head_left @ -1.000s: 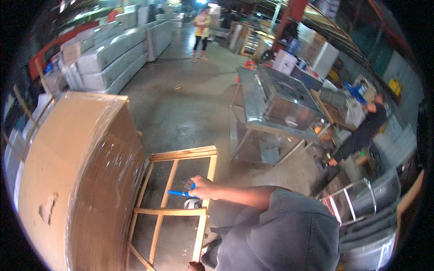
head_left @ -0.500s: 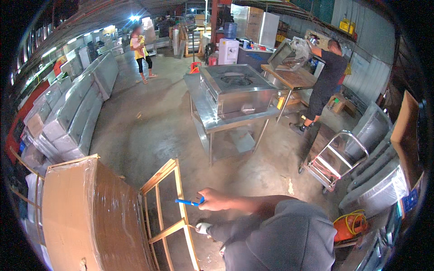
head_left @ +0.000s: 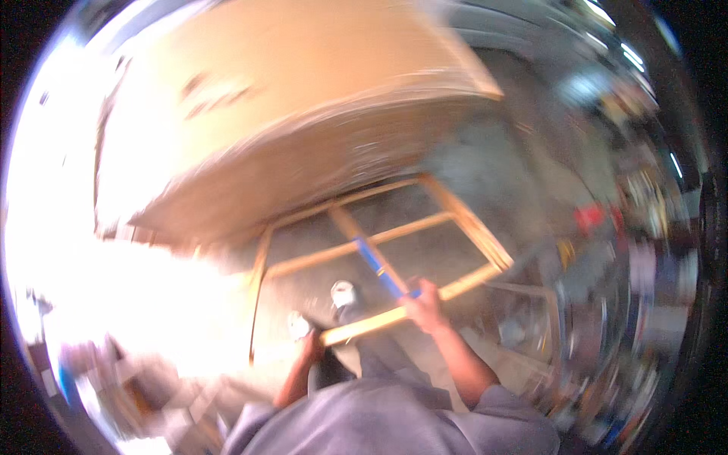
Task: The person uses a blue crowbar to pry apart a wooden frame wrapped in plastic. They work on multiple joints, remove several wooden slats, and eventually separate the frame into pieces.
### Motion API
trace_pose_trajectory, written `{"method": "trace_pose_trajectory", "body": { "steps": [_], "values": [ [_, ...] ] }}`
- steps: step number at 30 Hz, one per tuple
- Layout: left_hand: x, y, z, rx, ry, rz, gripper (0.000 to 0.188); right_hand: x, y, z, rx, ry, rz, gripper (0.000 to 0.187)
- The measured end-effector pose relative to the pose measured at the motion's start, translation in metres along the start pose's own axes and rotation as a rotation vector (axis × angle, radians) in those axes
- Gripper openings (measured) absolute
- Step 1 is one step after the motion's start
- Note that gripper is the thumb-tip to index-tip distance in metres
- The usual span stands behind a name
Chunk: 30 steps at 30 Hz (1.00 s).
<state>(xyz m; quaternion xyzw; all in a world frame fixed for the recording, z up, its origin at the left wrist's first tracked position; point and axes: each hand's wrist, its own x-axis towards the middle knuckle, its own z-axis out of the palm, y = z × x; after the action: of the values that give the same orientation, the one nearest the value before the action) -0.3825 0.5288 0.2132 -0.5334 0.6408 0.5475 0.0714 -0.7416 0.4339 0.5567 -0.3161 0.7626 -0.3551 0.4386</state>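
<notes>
Blurred view; wooden frame [head_left: 379, 250] at centre; left hand [head_left: 311, 347] clenched on its near rail; right hand [head_left: 425, 305] grasping a blue tool [head_left: 379, 267]; large cardboard box [head_left: 288, 98] at upper left.

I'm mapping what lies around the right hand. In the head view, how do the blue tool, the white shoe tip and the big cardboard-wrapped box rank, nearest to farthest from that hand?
1. blue tool: in the right hand itself.
2. white shoe tip: just left, on the floor inside the wooden frame.
3. cardboard-wrapped box: beyond the frame, upper left.
</notes>
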Motion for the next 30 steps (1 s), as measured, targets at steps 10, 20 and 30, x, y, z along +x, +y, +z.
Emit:
{"method": "trace_pose_trajectory", "body": {
  "steps": [10, 20, 30],
  "values": [
    [-0.021, 0.068, -0.055, 0.341, 0.154, -0.051, 0.022, 0.127, 0.013, 0.262, 0.396, -0.273, 0.098, 0.02],
    [-0.012, 0.044, -0.04, 0.229, 0.287, -0.035, 0.011, 0.212, 0.083, 0.393, 0.24, -0.288, -0.13, 0.02],
    [-0.012, 0.038, -0.036, 0.215, 0.302, -0.037, 0.01, 0.277, 0.137, 0.424, 0.113, -0.29, -0.055, 0.016]
  ]
}}
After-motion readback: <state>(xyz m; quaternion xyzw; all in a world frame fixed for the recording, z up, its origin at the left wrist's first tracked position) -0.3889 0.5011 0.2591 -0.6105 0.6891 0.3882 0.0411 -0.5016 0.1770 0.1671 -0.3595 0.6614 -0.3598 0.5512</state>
